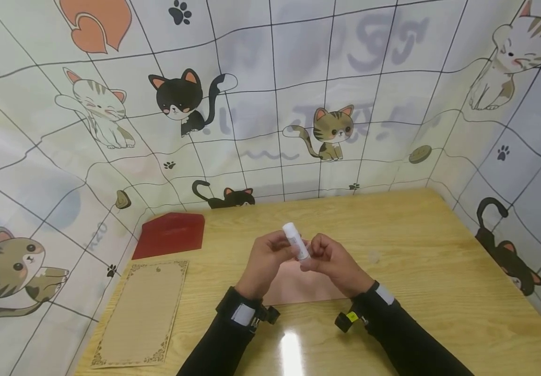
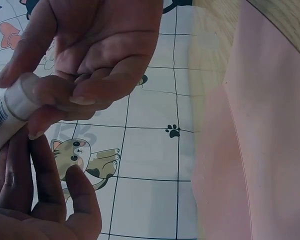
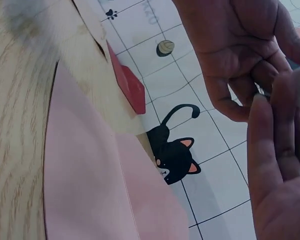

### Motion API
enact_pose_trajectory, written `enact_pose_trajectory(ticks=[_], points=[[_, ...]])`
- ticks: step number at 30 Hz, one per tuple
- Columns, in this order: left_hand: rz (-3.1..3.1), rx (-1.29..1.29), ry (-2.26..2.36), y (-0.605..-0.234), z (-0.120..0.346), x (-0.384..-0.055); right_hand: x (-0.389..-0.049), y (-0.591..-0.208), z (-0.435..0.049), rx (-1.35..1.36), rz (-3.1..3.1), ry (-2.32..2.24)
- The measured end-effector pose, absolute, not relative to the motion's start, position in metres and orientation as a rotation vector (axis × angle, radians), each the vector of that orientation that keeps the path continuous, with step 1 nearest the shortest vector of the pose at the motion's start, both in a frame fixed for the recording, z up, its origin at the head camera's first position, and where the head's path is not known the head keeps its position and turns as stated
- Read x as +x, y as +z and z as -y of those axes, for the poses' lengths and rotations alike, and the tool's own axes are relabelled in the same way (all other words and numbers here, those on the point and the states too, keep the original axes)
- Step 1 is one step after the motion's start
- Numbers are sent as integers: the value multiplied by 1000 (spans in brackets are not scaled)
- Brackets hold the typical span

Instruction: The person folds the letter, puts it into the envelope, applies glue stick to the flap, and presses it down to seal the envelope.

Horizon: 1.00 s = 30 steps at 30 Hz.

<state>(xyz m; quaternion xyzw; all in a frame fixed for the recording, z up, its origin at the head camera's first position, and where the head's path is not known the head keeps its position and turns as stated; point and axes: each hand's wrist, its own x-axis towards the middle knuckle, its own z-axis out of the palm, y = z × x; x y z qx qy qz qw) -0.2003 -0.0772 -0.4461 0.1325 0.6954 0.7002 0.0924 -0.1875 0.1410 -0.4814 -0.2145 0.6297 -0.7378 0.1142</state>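
A white glue stick (image 1: 294, 241) with a printed label tilts up between both hands, above the table. My left hand (image 1: 267, 261) grips its middle between thumb and fingers. At its lower end, the fingers and thumb of my right hand (image 1: 333, 262) pinch it. The left wrist view shows a barcode on the glue stick (image 2: 12, 107), with the right hand (image 2: 102, 55) above and the left hand (image 2: 45, 200) below. Under both hands lies a pink envelope (image 1: 298, 286), partly covered by them.
On the left of the wooden table (image 1: 416, 235) lie a red envelope (image 1: 172, 235) and a beige sheet with a decorated border (image 1: 143, 313). A small pale, clear piece (image 1: 374, 256) lies right of the hands. Cat-printed sheeting (image 1: 251, 104) encloses the back and sides.
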Motion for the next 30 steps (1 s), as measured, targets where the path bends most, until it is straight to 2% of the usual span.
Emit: enact_pose_trajectory(ticks=[10, 20, 30], points=[[-2134, 385, 2094, -449, 73, -199, -178, -474, -125, -510, -2163, -2150], [-2028, 472, 2055, -442, 81, -198, -183, -479, -137, -769, -1582, -2189], [-2091, 424, 2084, -443, 77, -198, -185, -475, -141, -681, -1801, -2176]])
